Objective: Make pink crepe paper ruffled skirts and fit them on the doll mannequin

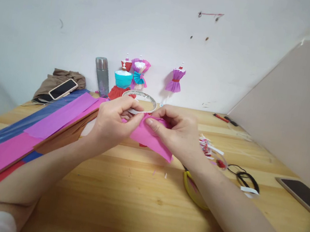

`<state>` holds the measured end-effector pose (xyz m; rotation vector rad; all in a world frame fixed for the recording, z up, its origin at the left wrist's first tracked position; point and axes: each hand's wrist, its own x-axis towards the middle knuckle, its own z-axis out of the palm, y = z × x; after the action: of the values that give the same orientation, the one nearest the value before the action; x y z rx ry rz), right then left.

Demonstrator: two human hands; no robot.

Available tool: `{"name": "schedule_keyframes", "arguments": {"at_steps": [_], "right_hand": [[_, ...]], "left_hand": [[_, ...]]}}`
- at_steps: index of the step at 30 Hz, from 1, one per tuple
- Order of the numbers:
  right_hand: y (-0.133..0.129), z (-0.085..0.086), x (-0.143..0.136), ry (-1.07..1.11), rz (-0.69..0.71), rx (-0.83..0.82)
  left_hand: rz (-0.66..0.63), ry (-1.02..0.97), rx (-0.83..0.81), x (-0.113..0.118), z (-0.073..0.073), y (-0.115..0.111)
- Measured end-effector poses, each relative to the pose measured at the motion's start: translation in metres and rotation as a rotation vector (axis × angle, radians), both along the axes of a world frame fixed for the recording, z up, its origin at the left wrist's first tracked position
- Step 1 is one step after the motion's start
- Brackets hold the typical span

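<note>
Between both hands, a little above the wooden table, is a piece of bright pink paper (152, 136), gathered along its top edge. My left hand (118, 116) pinches its left end between thumb and fingers. My right hand (174, 130) is closed on the gathered top edge, with the thumb in front. The lower right corner of the paper hangs free. A roll of white tape (153, 101) stands tilted just behind the left fingers, which hide part of it. Whether those fingers touch the roll, I cannot tell.
Coloured paper strips (63, 114) and a brown cloth (59, 79) with a phone (63, 89) lie left. Behind stand a bottle (102, 78) and small dressed forms (175, 81). Yellow scissors (193, 192), paper scraps (206, 148), black bands (248, 181) and another phone (303, 196) lie right.
</note>
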<state>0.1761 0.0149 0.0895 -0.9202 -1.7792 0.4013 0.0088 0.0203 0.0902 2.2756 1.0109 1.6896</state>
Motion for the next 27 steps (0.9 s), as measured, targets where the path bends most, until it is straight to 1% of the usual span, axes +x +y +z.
{"name": "schedule_keyframes", "arguments": {"at_steps": [6, 14, 22, 25, 27], "right_hand": [[-0.0008, 0.0004, 0.0002, -0.024, -0.035, -0.012], [-0.0009, 0.0015, 0.0009, 0.004, -0.044, 0.005], [-0.0009, 0.0042, -0.0004, 0.092, -0.067, -0.094], [0.0012, 0.0031, -0.0003, 0.098, -0.049, -0.120], [0.0016, 0.0024, -0.0006, 0.087, -0.056, -0.108]], "left_hand": [[0.012, 0.035, 0.066, 0.0005, 0.0014, -0.0020], [0.013, 0.084, 0.087, -0.0001, 0.0023, -0.0062], [-0.029, 0.177, 0.128, -0.0025, 0.0060, -0.0061], [-0.049, 0.161, 0.101, -0.0022, 0.0060, -0.0052], [-0.073, 0.115, 0.043, -0.0018, 0.0058, -0.0045]]}}
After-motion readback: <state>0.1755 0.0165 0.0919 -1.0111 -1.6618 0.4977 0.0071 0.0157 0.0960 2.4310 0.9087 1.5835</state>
